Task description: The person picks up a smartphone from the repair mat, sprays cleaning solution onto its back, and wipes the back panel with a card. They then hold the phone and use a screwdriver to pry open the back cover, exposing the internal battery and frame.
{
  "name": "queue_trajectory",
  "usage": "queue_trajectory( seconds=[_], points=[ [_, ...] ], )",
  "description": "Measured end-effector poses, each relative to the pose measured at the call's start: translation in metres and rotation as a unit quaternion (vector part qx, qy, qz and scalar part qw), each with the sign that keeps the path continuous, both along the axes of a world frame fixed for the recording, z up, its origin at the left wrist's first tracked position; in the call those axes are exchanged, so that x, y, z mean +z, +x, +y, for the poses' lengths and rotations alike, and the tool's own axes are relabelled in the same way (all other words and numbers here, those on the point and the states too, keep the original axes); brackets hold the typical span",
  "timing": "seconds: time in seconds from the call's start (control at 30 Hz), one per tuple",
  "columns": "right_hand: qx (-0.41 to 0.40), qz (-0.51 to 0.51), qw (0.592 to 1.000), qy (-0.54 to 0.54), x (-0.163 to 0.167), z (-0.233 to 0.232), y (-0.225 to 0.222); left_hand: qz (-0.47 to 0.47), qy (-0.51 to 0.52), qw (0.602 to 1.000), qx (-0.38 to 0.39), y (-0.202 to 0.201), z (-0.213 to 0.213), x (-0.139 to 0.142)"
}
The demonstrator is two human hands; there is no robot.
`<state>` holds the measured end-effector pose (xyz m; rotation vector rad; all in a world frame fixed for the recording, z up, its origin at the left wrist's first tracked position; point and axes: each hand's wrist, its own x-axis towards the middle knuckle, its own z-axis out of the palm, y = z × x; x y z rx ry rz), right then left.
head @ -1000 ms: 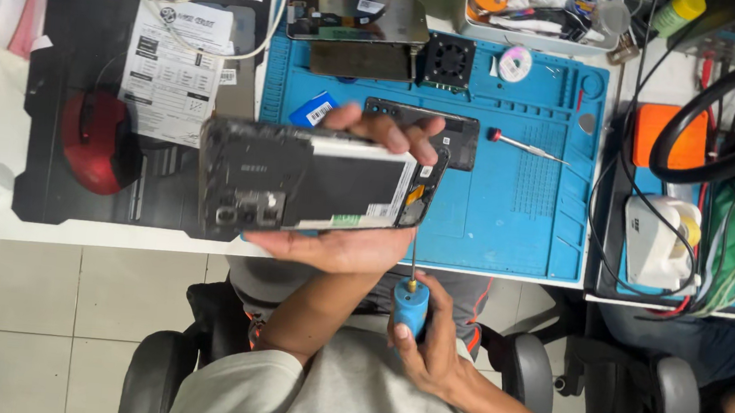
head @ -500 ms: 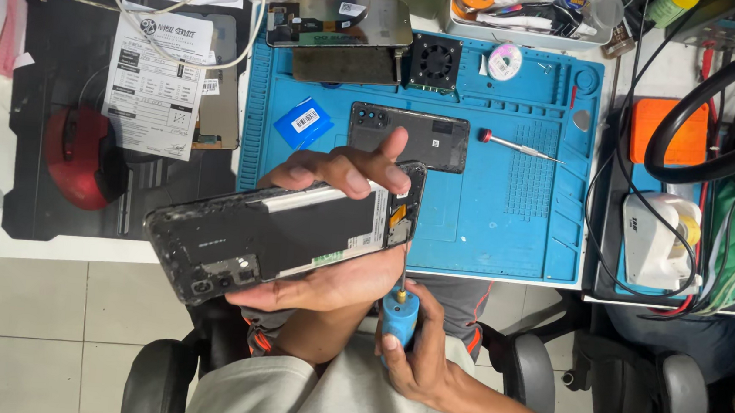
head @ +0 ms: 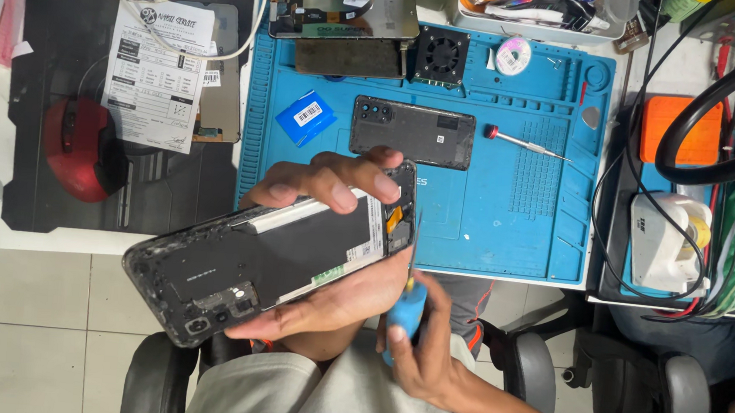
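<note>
Over the front edge of the bench, the person's left hand [head: 329, 256] is cradling an opened phone [head: 271, 264], its back cover off and its dark insides facing up. The palm is lying under the phone's lower edge while the fingers [head: 334, 182] are curling over the upper edge, clamping the body between them. The phone is tilting, its camera end dropping toward the floor tiles and its other end rising over the blue work mat [head: 490, 199].

Just below, the right hand [head: 426, 347] is closing around the blue handle of a screwdriver [head: 407, 310], with the thin shaft pointing up to the phone's near corner. The tip is hiding behind the phone and the left palm, so I cannot tell where it is touching. The right forearm is bending in from the lap.

Farther out, a dark back cover [head: 413, 133] is lying flat on the mat, with a red-capped screwdriver [head: 525, 144] just beside it and a small blue packet [head: 306, 117] on its other side. At the far edge, a screen panel [head: 345, 12] and a small black fan [head: 441, 55] are resting. Off to the left, a red mouse [head: 82, 147] is sitting on a black pad [head: 56, 51], partly beneath a printed paper slip [head: 155, 76]. Cables and a tray at the top are being cut off by the frame.
</note>
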<state>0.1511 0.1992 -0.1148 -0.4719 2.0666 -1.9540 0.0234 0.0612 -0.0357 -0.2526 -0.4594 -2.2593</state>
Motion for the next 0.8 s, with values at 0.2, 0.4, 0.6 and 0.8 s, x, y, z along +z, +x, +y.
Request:
queue_trajectory(
  seconds=[0.2,0.4,0.6,0.8],
  points=[
    [-0.055,-0.021,0.998,-0.006,0.014,0.012,-0.016,-0.011,0.004,0.996,0.091,-0.003,0.006,0.008],
    [-0.015,0.086,0.976,0.198,0.030,0.021,-0.018,-0.006,-0.026,0.993,0.114,-0.003,0.009,0.011],
    [-0.027,0.067,0.971,0.226,0.040,0.017,-0.018,0.006,-0.022,0.992,0.123,-0.003,0.013,0.008],
    [-0.054,0.058,0.968,0.239,0.038,0.017,-0.017,0.016,-0.030,0.992,0.121,-0.003,0.015,0.005]
  ],
)
